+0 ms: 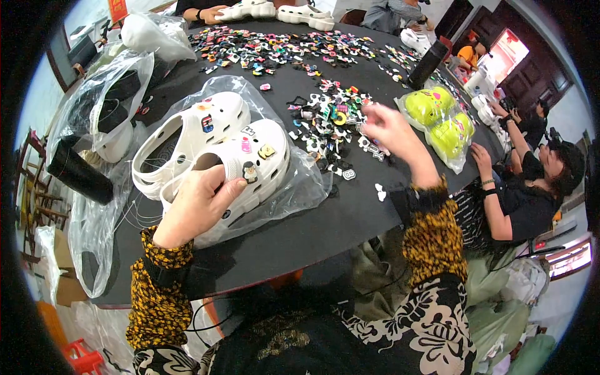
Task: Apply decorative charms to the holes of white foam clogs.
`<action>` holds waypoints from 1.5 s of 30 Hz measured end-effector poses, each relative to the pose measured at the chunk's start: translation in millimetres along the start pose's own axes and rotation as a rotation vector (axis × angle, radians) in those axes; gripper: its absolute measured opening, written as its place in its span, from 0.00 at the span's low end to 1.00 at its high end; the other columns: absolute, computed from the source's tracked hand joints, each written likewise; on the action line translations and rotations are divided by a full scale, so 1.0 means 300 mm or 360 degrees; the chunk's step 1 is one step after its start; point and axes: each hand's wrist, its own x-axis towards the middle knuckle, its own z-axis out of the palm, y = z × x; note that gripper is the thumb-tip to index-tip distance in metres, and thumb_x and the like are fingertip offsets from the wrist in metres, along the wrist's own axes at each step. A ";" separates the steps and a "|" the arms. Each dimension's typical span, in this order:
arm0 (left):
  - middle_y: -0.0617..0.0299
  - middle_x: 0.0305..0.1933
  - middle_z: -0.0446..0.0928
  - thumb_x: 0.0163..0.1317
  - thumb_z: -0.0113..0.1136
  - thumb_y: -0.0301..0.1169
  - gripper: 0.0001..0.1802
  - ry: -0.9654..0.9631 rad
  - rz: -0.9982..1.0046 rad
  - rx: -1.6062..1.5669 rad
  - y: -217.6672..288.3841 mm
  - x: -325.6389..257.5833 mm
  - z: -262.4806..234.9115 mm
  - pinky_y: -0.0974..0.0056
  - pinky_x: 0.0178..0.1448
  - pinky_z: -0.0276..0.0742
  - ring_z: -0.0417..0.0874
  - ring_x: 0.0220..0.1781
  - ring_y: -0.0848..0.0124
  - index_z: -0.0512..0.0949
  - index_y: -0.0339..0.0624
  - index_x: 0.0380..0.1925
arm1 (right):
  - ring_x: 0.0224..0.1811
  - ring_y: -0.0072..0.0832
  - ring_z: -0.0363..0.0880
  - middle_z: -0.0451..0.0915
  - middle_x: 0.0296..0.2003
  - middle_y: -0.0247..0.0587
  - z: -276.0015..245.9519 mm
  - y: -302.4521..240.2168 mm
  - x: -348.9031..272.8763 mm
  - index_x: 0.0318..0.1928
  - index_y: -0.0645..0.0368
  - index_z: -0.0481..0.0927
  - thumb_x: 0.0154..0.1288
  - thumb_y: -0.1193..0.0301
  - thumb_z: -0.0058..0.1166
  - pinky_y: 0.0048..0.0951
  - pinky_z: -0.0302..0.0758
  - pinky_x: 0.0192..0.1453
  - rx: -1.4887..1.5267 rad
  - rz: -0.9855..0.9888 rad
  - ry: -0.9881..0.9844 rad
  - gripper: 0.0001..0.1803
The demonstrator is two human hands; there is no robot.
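Note:
My left hand (199, 201) grips the heel end of a white clog (240, 165) that lies on a clear plastic bag (300, 181) on the black table (325, 228). Small decorative charms are pressed into its top. A second white clog (187, 134) lies beside it, to the left. My right hand (390, 130) is blurred, with fingers pinched over a pile of small charms (328, 125). Whether it holds a charm I cannot tell.
Many colourful charms (275, 50) cover the far table. Yellow-green clogs in a bag (440, 119) lie at the right. Bagged dark items (109, 106) and a black cylinder (78, 175) sit at the left. Another person (531, 187) sits at the right; white clogs (275, 11) lie at the far edge.

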 end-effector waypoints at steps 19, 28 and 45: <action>0.46 0.16 0.68 0.63 0.58 0.38 0.21 -0.0019 -0.0014 0.0122 0.004 -0.007 -0.010 0.55 0.26 0.64 0.67 0.18 0.53 0.71 0.29 0.21 | 0.44 0.53 0.76 0.73 0.44 0.57 0.153 -0.082 -0.278 0.60 0.60 0.66 0.57 0.72 0.56 0.43 0.73 0.49 -0.0165 -0.0012 -0.0295 0.29; 0.45 0.17 0.68 0.62 0.59 0.37 0.20 0.0007 0.0033 0.0040 -0.006 -0.009 -0.004 0.54 0.26 0.64 0.68 0.19 0.52 0.70 0.30 0.20 | 0.49 0.51 0.74 0.73 0.44 0.56 0.251 -0.042 -0.081 0.57 0.61 0.68 0.59 0.73 0.55 0.44 0.71 0.53 -0.0463 -0.0374 -0.0057 0.24; 0.46 0.18 0.68 0.63 0.59 0.36 0.19 -0.0028 0.0002 0.0074 0.000 0.000 -0.005 0.55 0.27 0.65 0.69 0.20 0.53 0.72 0.30 0.22 | 0.42 0.35 0.82 0.83 0.38 0.50 0.121 -0.161 0.207 0.43 0.64 0.82 0.57 0.71 0.55 0.31 0.75 0.49 -0.0171 -0.0352 0.0014 0.14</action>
